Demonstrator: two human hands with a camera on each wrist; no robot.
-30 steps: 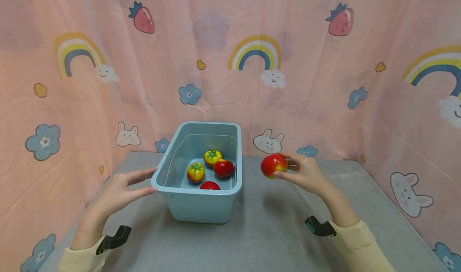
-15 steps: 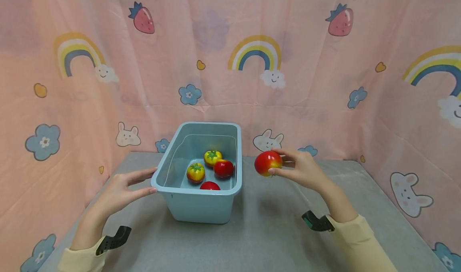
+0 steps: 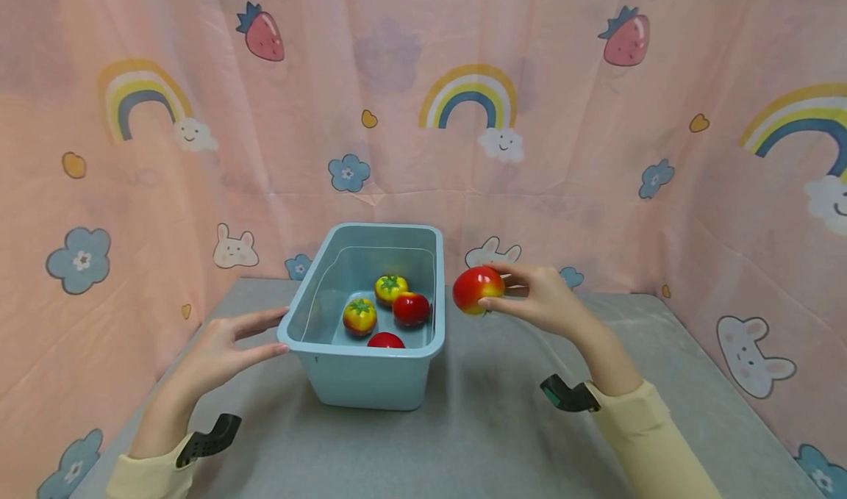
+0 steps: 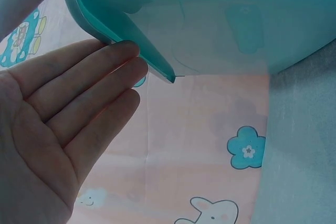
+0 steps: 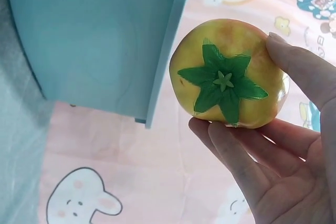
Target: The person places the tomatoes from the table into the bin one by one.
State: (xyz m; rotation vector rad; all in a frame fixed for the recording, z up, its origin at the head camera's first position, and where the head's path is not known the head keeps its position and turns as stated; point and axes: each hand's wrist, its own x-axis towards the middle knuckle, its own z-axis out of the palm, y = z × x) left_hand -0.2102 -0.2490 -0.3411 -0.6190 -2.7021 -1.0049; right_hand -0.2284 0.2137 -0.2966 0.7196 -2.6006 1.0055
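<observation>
My right hand (image 3: 539, 297) holds a red and yellow tomato (image 3: 476, 290) between thumb and fingers, lifted above the table just right of a light blue plastic bin (image 3: 370, 378). In the right wrist view the green leafy top of that tomato (image 5: 194, 93) faces the camera. At the bin's left front corner, my left hand (image 3: 215, 356) touches the rim with fingers extended; the left wrist view shows the straight fingers (image 4: 94, 87) against the rim's edge. Inside the bin lie several more tomatoes, among them a yellow one (image 3: 391, 289) and a red one (image 3: 411, 309). The front wall partly hides another red tomato (image 3: 386, 341).
The bin stands on a grey table (image 3: 490, 425). Behind and at both sides hangs a pink curtain (image 3: 423, 183) printed with rainbows, flowers and rabbits. Each wrist wears a black strap device, such as the right strap (image 3: 569, 395).
My right hand has carried the tomato left and slightly upward, closer to the bin's right rim. The left hand, the bin and the tomatoes inside have stayed in place.
</observation>
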